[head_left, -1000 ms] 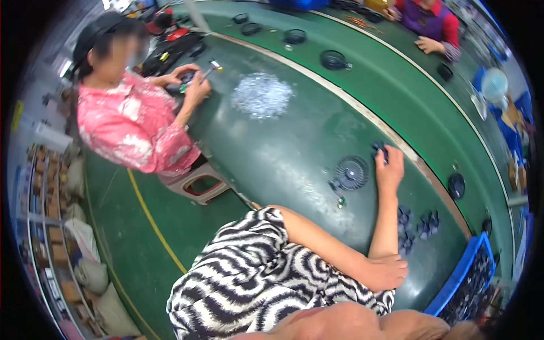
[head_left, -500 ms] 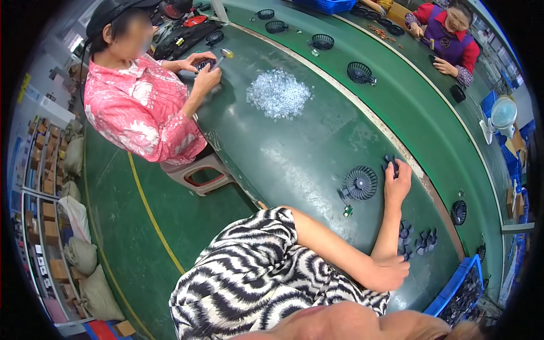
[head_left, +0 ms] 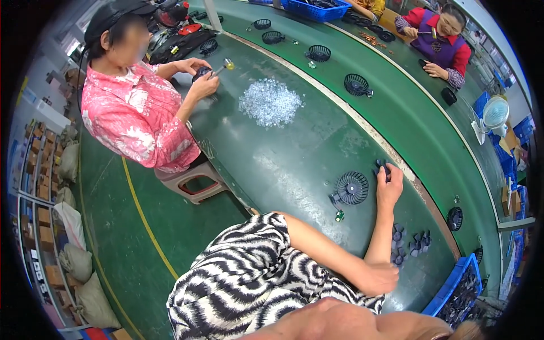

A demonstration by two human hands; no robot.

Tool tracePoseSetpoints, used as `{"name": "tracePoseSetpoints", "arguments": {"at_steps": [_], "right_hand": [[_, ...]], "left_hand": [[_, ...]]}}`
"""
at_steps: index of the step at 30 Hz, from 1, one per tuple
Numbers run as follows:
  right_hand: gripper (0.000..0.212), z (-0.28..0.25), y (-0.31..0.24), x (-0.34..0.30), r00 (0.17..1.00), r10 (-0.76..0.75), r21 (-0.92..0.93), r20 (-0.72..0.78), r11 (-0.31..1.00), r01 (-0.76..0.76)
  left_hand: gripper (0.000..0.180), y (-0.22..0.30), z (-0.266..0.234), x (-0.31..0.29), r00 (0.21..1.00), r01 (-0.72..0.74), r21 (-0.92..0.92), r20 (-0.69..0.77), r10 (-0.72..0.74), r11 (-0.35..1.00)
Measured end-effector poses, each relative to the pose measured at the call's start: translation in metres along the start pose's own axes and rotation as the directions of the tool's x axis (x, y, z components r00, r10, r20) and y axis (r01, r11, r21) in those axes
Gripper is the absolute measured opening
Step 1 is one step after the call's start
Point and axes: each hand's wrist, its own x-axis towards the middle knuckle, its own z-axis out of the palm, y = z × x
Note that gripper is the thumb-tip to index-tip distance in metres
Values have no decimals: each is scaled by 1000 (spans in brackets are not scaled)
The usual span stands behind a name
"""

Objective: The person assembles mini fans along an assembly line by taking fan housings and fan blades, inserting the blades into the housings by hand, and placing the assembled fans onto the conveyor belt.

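My right hand (head_left: 390, 184) is closed on a small dark fan blade (head_left: 379, 165), above the table's far edge strip. Just left of it, a round black fan cage (head_left: 352, 188) lies on the green table, its ribs and hub facing up. A small green circuit board (head_left: 340, 216) sits close by the cage. My left hand (head_left: 381, 279) crosses over in front of my right forearm, low over the table, its fingers smeared by motion. Several dark fan blades (head_left: 418, 243) lie on the table, right of my right forearm.
A heap of clear small pieces (head_left: 271, 102) lies further along the table. At left, a co-worker in pink (head_left: 136, 107) handles a dark part and a yellow-ended tool. Fan cages (head_left: 357, 84) sit along the green belt. A blue crate (head_left: 459, 289) of dark parts stands lower right.
The whole view has shifted slightly, moving most things leftward. My left hand's fingers, seen apart before, are now blurred beside the right forearm. My right hand keeps the fan blade in nearly the same place.
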Motion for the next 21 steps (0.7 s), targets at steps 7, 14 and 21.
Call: {"name": "tracePoseSetpoints", "arguments": {"at_steps": [7,14,21], "right_hand": [[21,-1,-2,0,999,26,2,22,1000,-26],[21,0,-5,-1,999,51,12,3,999,-51],[21,-3,3,4,999,14,24,-44,1000,-13]], "left_hand": [[21,9,0,0,988,3,-175,154,25,984],[23,11,-30,-4,986,52,56,159,-60,997],[24,15,-115,-3,960,218,-665,277,-35,714]]}}
